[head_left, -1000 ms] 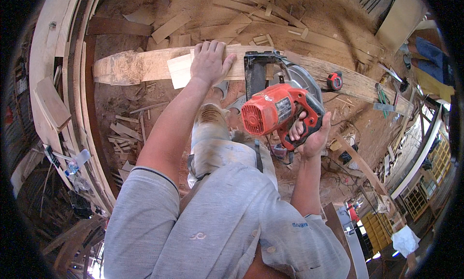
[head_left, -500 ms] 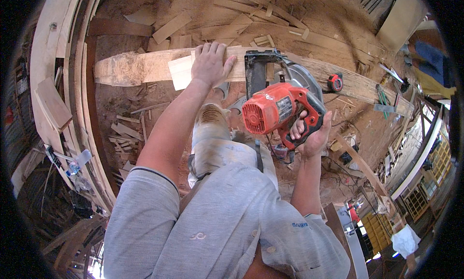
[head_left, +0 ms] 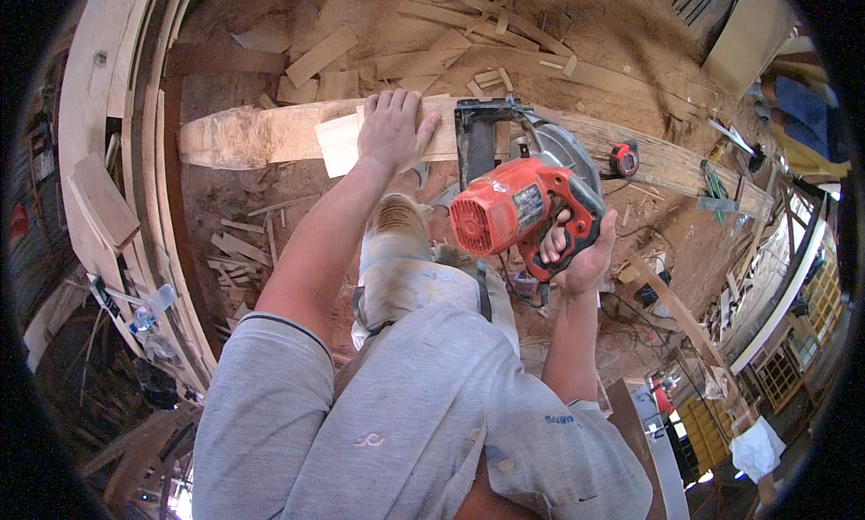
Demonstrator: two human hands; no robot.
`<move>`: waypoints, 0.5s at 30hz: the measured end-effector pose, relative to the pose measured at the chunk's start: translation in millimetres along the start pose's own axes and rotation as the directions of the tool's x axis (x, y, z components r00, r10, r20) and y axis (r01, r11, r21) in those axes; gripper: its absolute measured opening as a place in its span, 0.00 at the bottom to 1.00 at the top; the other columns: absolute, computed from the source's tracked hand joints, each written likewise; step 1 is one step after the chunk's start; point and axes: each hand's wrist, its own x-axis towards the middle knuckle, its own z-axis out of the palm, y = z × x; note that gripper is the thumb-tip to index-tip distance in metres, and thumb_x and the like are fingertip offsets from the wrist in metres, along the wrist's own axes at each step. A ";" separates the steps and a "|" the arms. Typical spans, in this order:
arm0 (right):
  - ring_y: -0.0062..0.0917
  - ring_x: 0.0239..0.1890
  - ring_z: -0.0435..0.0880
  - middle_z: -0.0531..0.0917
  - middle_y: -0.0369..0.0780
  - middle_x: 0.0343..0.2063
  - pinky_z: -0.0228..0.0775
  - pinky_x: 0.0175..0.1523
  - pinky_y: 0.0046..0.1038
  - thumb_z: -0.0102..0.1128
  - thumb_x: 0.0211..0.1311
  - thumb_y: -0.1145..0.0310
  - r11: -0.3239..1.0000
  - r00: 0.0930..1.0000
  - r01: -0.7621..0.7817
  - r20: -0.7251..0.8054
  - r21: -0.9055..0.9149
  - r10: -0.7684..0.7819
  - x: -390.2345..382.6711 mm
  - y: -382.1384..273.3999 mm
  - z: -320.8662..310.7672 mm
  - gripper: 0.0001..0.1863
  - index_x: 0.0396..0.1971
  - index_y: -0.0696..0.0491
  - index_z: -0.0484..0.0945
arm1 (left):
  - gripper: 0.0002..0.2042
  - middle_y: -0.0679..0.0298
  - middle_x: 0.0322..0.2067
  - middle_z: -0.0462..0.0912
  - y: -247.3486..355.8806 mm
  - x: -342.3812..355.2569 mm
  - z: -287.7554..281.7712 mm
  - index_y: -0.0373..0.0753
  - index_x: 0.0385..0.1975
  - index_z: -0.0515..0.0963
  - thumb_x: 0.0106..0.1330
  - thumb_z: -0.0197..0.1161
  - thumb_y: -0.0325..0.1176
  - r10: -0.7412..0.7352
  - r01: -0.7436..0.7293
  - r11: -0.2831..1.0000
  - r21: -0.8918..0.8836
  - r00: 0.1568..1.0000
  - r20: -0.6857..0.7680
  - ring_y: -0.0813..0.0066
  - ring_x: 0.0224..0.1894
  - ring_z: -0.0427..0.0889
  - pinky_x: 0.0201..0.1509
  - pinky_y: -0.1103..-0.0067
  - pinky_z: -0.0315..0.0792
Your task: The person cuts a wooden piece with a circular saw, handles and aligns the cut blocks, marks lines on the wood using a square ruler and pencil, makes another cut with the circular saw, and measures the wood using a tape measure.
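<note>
Cutting step in hand: right hand wraps closed around the orange circular saw handle, shoe resting on the long rough plank. Left hand lies spread flat, pressing a small pale board onto the plank just left of the saw. Next move likely needs steady forward feed.

Orange-red & black circular saw w/ silver blade guard, pale tan plank, grey shirt, reddish-brown sawdust floor.

Red tape measure, scattered wood offcuts
</note>
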 end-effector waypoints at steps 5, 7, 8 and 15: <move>0.24 0.12 0.71 0.74 0.35 0.14 0.67 0.21 0.27 0.39 0.74 0.22 0.999 0.999 0.004 0.035 0.034 -0.005 3.6 1.7 -5.3 0.44 0.41 0.55 0.79 | 0.27 0.53 0.53 0.80 2.6 1.3 -2.4 0.37 0.58 0.76 0.77 0.54 0.56 -0.008 0.008 1.000 -0.010 1.000 0.017 0.54 0.61 0.75 0.70 0.58 0.62; 0.24 0.12 0.71 0.73 0.35 0.14 0.67 0.20 0.27 0.39 0.74 0.22 0.999 1.000 0.008 0.026 0.036 -0.009 3.6 1.1 -3.0 0.44 0.41 0.55 0.79 | 0.27 0.53 0.53 0.80 2.4 0.7 -1.4 0.38 0.58 0.76 0.77 0.54 0.57 -0.022 0.023 1.000 -0.017 0.999 0.027 0.54 0.61 0.75 0.70 0.58 0.62; 0.24 0.12 0.71 0.73 0.35 0.14 0.67 0.20 0.27 0.39 0.74 0.22 0.999 1.000 0.008 0.026 0.038 -0.009 3.6 0.6 -2.0 0.44 0.41 0.55 0.79 | 0.27 0.53 0.53 0.80 2.4 0.5 -1.5 0.38 0.58 0.76 0.77 0.54 0.57 -0.021 0.022 1.000 -0.016 0.999 0.028 0.54 0.61 0.75 0.70 0.58 0.62; 0.24 0.12 0.71 0.73 0.34 0.14 0.68 0.19 0.26 0.38 0.75 0.23 0.998 0.998 0.036 0.043 0.045 -0.038 5.9 2.4 -3.4 0.44 0.42 0.56 0.79 | 0.27 0.54 0.53 0.80 2.9 -0.5 -0.7 0.38 0.58 0.77 0.76 0.55 0.57 -0.027 0.027 1.000 -0.010 1.000 0.007 0.54 0.60 0.75 0.70 0.58 0.62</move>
